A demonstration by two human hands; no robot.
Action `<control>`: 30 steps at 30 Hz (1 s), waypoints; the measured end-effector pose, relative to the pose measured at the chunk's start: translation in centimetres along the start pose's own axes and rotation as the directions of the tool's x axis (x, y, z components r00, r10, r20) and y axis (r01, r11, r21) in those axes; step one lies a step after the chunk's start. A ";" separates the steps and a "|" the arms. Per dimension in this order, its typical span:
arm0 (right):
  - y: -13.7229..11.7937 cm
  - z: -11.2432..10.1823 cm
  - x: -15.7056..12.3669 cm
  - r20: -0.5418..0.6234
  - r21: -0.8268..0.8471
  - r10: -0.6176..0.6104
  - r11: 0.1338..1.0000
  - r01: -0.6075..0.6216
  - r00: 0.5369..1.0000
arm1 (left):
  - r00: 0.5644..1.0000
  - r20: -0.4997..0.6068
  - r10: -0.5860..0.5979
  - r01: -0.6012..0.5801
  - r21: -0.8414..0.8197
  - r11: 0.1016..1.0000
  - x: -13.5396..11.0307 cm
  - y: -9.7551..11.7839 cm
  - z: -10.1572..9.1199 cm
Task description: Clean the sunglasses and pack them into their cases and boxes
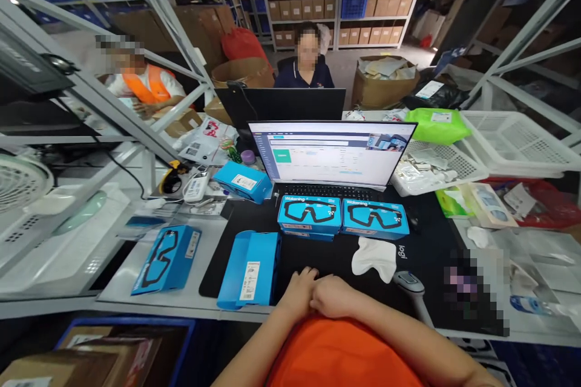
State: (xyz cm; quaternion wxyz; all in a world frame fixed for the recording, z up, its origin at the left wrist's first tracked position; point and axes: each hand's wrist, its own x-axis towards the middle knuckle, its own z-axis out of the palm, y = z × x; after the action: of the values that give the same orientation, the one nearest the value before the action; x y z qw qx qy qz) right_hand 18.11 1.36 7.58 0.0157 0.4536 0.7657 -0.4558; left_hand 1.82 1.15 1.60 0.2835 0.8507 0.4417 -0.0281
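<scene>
My left hand (298, 291) and my right hand (334, 295) rest together at the near edge of the black desk mat (426, 254), fingers curled and touching each other, nothing visible in them. Just left of my left hand lies a blue goggle box (250, 269) with a barcode label. Two more blue goggle boxes (309, 213) (374, 217) sit side by side in front of the keyboard (327, 191). A white cloth (374, 257) lies right of my hands, with a grey barcode scanner (411, 284) beside it.
A monitor (331, 153) stands behind the keyboard. Other blue boxes lie at the left (167, 259) and near the monitor (242, 181). White baskets (512, 139) and a green bag (436, 125) sit at the right. Two people sit beyond the desk, among metal shelving.
</scene>
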 end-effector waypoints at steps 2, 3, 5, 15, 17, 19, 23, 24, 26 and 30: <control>-1.0 0.2 2.1 0.052 0.050 -0.025 0.998 0.022 0.998 | 1.000 -0.012 0.003 -0.003 -0.020 1.000 0.2 -0.2 -0.4; -1.0 0.0 2.6 0.081 0.092 -0.041 0.995 0.034 0.996 | 1.000 -0.028 0.001 -0.002 -0.031 1.000 0.1 -0.4 -0.8; -0.2 -0.9 2.4 0.133 0.196 -0.081 0.979 0.054 0.988 | 0.996 -0.083 -0.016 0.012 -0.045 0.999 -0.6 -0.7 -1.4; -1.3 -2.0 -3.6 0.029 0.724 -0.337 0.656 0.212 0.941 | 0.727 -0.465 -0.506 -0.042 -0.764 0.644 -7.0 1.5 4.3; -2.3 -1.3 -3.4 0.055 0.752 -0.368 0.627 0.204 0.928 | 0.752 -0.423 -0.506 -0.050 -0.802 0.595 -6.9 1.8 3.7; -3.1 -1.3 -3.6 0.058 0.754 -0.363 0.626 0.197 0.930 | 0.759 -0.416 -0.501 -0.058 -0.809 0.585 -6.7 1.7 2.3; -4.3 -3.8 -4.6 -0.146 0.712 -0.234 0.650 0.266 0.961 | 0.770 -0.473 -0.428 -0.042 -0.707 0.706 -6.6 1.9 -0.5; -4.4 -4.8 -4.9 -0.228 0.696 -0.173 0.659 0.285 0.958 | 0.773 -0.477 -0.418 -0.009 -0.667 0.745 -6.6 2.2 -1.1; -4.6 -6.9 -5.0 -0.398 0.637 -0.055 0.701 0.319 0.916 | 0.808 -0.460 -0.369 0.047 -0.573 0.818 -7.0 2.8 -2.2; -4.4 -9.3 -4.0 -0.519 0.550 0.041 0.781 0.297 0.854 | 0.908 -0.397 -0.135 -0.041 -0.405 0.913 -8.1 3.9 -4.8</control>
State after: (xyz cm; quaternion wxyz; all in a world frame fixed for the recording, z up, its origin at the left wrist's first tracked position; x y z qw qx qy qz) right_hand 20.93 4.52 17.79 -0.3646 0.4813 0.5830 -0.5436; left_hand -1.12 -4.12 9.78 0.3517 0.7486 0.5087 0.2389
